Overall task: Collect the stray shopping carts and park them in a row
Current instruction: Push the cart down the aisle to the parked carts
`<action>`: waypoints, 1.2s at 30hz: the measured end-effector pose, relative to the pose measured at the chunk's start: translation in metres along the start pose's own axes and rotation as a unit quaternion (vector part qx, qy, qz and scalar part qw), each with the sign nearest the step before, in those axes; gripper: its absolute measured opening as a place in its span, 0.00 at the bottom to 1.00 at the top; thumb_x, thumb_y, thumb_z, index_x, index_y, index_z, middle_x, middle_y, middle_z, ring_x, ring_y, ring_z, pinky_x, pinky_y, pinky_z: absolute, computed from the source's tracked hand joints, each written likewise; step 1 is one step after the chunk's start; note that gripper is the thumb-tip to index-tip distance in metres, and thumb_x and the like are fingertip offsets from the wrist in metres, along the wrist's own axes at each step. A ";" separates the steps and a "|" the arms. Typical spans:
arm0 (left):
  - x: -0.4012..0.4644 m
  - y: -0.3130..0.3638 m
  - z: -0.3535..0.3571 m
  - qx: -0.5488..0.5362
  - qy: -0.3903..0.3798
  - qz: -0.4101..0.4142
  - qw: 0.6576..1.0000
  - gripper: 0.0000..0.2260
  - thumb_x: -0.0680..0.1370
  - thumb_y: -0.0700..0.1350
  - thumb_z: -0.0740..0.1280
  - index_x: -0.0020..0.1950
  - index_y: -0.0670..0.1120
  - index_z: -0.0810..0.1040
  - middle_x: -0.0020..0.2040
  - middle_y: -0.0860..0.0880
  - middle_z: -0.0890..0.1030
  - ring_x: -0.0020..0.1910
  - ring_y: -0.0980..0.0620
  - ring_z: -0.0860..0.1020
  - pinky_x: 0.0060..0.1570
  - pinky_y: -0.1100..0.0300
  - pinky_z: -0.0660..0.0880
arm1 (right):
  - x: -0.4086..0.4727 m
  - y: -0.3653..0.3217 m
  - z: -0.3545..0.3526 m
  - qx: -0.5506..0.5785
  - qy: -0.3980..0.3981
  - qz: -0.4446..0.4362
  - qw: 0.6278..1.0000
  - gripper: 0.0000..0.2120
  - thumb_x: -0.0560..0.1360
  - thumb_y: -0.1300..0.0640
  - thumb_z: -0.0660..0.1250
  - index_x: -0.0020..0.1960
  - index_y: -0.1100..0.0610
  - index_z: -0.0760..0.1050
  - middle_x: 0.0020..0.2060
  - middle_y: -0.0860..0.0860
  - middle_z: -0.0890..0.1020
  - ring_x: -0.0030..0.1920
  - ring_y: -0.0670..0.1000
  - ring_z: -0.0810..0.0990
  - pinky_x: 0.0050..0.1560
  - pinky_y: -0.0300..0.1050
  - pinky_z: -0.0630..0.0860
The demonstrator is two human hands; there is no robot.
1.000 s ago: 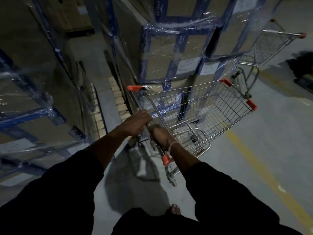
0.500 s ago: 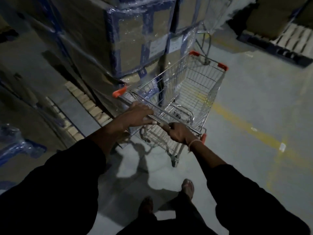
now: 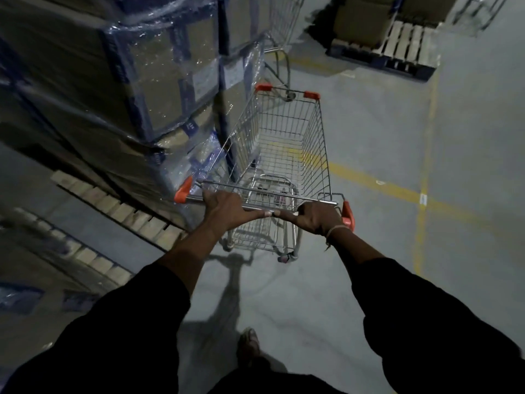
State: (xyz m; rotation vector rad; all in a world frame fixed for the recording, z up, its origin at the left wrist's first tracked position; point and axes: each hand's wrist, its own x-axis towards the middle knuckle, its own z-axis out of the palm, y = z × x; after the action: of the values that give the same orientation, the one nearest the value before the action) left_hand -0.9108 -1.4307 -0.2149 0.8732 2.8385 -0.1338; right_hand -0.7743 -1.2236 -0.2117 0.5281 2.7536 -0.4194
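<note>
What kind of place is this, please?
Probably a warehouse or store stockroom: shrink-wrapped cartons stacked on wooden pallets, yellow lines painted on the concrete floor.

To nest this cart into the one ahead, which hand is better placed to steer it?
Probably the right hand: it grips the handle bar near its right end. The second cart stands ahead and slightly left, so pushing from that end should swing the held cart toward it. The left hand steadies.
</note>
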 end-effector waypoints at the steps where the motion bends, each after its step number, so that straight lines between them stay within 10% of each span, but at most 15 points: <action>1: -0.005 0.011 0.000 0.000 -0.002 -0.010 1.000 0.53 0.58 0.90 0.44 0.46 0.47 0.84 0.50 0.42 0.84 0.54 0.41 0.79 0.68 0.35 0.60 | -0.005 0.008 0.000 -0.006 0.005 0.004 1.000 0.45 0.68 0.14 0.48 0.30 0.57 0.72 0.29 0.54 0.80 0.33 0.54 0.79 0.37 0.47 0.71; 15: -0.063 0.168 0.000 -0.060 -0.043 0.027 0.997 0.48 0.56 0.90 0.47 0.41 0.48 0.75 0.54 0.42 0.84 0.64 0.37 0.76 0.71 0.26 0.50 | -0.117 0.139 0.010 -0.056 0.071 0.065 0.994 0.43 0.70 0.16 0.49 0.28 0.55 0.71 0.26 0.52 0.77 0.29 0.51 0.76 0.36 0.44 0.68; 19: -0.072 0.213 -0.005 -0.045 -0.066 0.101 0.992 0.43 0.60 0.89 0.49 0.34 0.50 0.74 0.41 0.47 0.81 0.55 0.39 0.79 0.70 0.28 0.57 | -0.156 0.177 0.018 -0.055 0.092 0.098 0.989 0.42 0.70 0.16 0.49 0.29 0.54 0.70 0.26 0.51 0.77 0.29 0.51 0.76 0.35 0.43 0.68; 24: -0.072 0.256 -0.011 -0.041 -0.118 0.240 0.963 0.27 0.69 0.81 0.59 0.37 0.57 0.68 0.41 0.52 0.76 0.51 0.45 0.79 0.59 0.46 0.69 | -0.201 0.223 0.028 -0.031 0.115 0.145 0.982 0.42 0.69 0.15 0.49 0.29 0.54 0.70 0.26 0.51 0.76 0.29 0.51 0.76 0.33 0.43 0.64; 36: -0.088 0.405 0.006 0.041 -0.079 0.350 0.932 0.17 0.77 0.64 0.68 0.53 0.51 0.81 0.54 0.49 0.82 0.59 0.44 0.79 0.62 0.47 0.66 | -0.313 0.315 0.050 0.008 0.111 0.283 0.953 0.41 0.65 0.13 0.53 0.30 0.53 0.70 0.27 0.50 0.76 0.31 0.52 0.77 0.39 0.45 0.75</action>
State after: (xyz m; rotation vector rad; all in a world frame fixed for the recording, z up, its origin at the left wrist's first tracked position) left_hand -0.6096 -1.1457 -0.2186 1.7351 2.2206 -0.2138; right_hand -0.3593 -1.0566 -0.2196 1.3907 2.6287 -0.2496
